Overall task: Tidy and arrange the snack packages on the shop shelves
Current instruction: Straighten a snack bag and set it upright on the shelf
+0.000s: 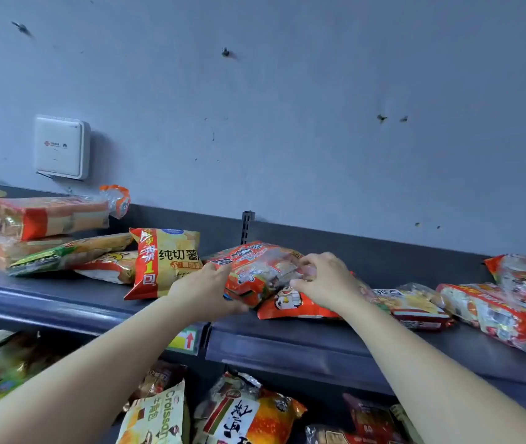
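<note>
We've got both hands on the red bag (257,267), smack in the middle of the top shelf (287,350). Left hand (202,291) is wrapped round its near left end. Right hand (324,280) has its fingers curled, pinching the clear plastic on the right side. The bag sits tilted on top of another red pack (297,307), and a chips bag (164,262) leans just to its left. Clear packs (492,315) lie loose off to the right, a stack (47,219) sits far left, and there's a croissant bag (156,415) down below.
</note>
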